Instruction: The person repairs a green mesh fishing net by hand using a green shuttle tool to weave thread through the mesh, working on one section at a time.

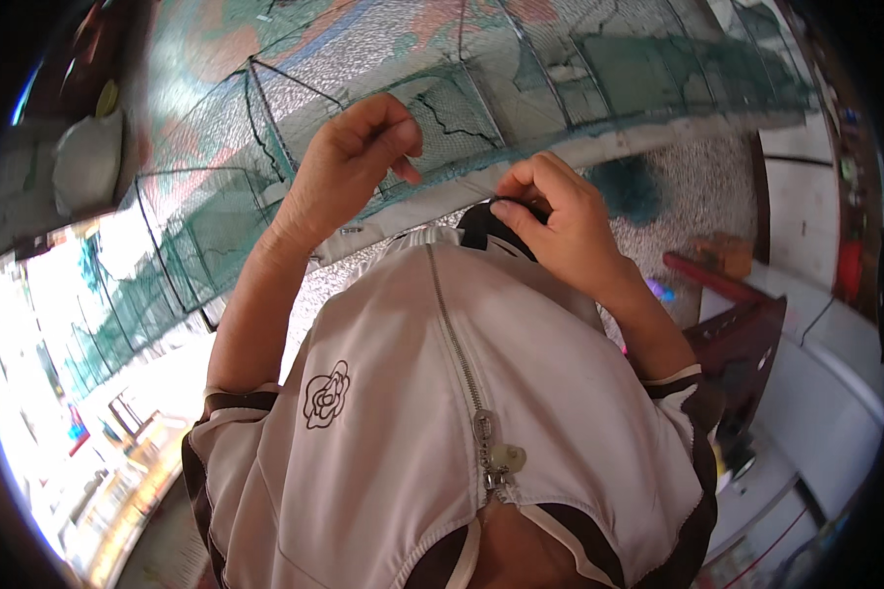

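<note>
"Where is the netting?"

"The green netting (pixel 638 79) runs along the near edge of the bench (pixel 201 59), from the left side out to the right end. Thin dark frames (pixel 535 64) stand in it at intervals, and the mesh is sheer enough to show the bench's coloured pattern."

"And the person's left hand?"

"The left hand (pixel 349 157) is over the netting, just inside the near edge. Its fingers curl in, with thumb and forefinger close together. Whether a strand is between them cannot be told."

"What about the right one?"

"The right hand (pixel 560 211) is at the near edge, further right and closer to the body. Thumb and forefinger nearly meet beside some black material (pixel 476 231); whether they grip it or something finer, one cannot tell."

"Is there anything beneath?"

"A speckled floor (pixel 692 187) shows beyond the near edge, with a dark teal bundle (pixel 627 189) on it, to the right of the right hand. Further right is a dark red wooden piece (pixel 746 339)."

"And the person's clothing?"

"A pale top (pixel 383 304) with a front zip (pixel 452 339) and a flower outline (pixel 326 396) on one side."
</note>
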